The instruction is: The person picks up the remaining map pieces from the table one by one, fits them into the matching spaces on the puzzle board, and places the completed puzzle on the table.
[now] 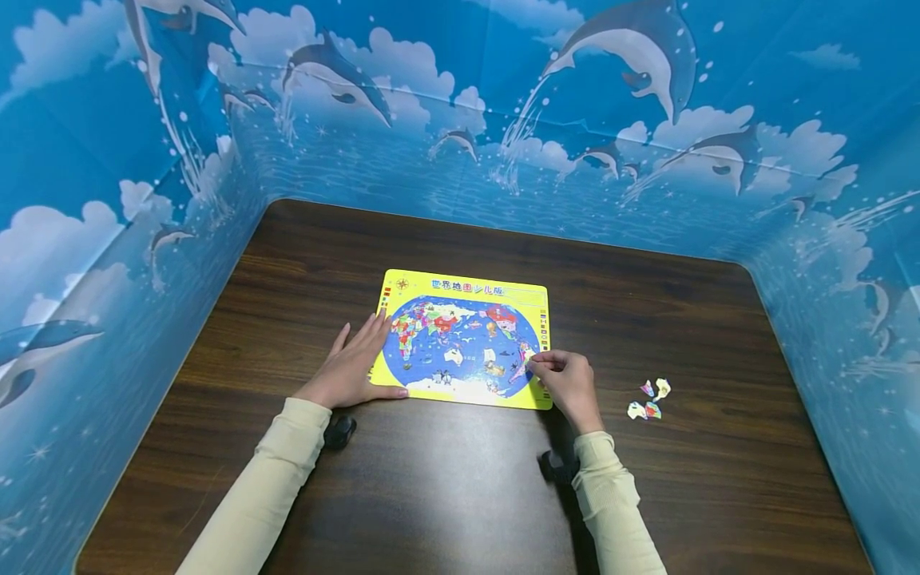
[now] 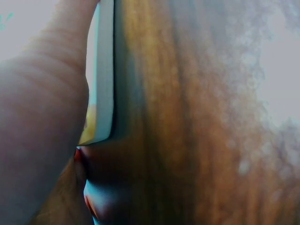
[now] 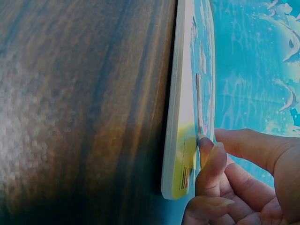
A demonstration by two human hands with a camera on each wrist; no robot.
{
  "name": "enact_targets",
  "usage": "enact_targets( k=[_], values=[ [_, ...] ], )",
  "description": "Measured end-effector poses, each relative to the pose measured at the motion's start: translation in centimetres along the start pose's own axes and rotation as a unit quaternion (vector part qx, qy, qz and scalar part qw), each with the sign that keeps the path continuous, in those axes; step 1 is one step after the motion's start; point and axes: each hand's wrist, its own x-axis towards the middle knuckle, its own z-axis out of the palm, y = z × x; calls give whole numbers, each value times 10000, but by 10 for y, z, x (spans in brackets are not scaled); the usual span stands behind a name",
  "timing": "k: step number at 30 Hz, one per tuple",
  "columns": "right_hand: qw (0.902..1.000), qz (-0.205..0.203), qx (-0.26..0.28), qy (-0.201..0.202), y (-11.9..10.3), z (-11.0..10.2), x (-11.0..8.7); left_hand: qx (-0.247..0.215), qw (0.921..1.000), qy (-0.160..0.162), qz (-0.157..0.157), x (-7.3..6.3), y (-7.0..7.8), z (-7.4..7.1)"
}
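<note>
Nearest the viewer are two pale cream sleeves, the left sleeve (image 1: 251, 489) and the right sleeve (image 1: 620, 505), reaching in from the lower edge over a dark brown wooden table (image 1: 446, 495); a small black device sits at each wrist, one by the left (image 1: 340, 432) and one by the right (image 1: 557, 467). The left hand (image 1: 348, 371) rests with its fingers spread wide over the left edge of a puzzle board (image 1: 417, 279), its thumb along the near edge, gripping nothing; the right hand (image 1: 571, 385) makes a narrow pinch, thumb and forefinger on a small puzzle piece (image 1: 525, 354) at the right side of the printed world map, though the fingers hide part of it.

The board lies flat near the middle of the table, between the two hands; it has a yellow border, a blue oval map and a line of coloured lettering across the far edge; the map carries many coloured lands. To the right of the right hand, well apart from the board, four loose pieces (image 1: 652, 410) lie close together on the table. Beyond the table's far edge hangs a blue curtain (image 1: 402, 168) printed with dolphins (image 1: 668, 56), clouds (image 1: 402, 64) and water.
</note>
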Motion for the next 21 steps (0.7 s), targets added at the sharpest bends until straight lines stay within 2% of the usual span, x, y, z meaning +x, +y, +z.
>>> enact_targets(
  k=[8, 14, 21],
  values=[
    [9998, -104, -173, 14, -2, 1, -1, 18, 10000, -16, -14, 0, 0, -1],
    [9970, -493, -581, 157, -4, 7, 2, -11, 10000, -6, 2, 0, -1, 0],
    [9929, -841, -779, 305, -5, 13, 4, -34, 10000, -4, 12, 0, 0, 0]
  ],
)
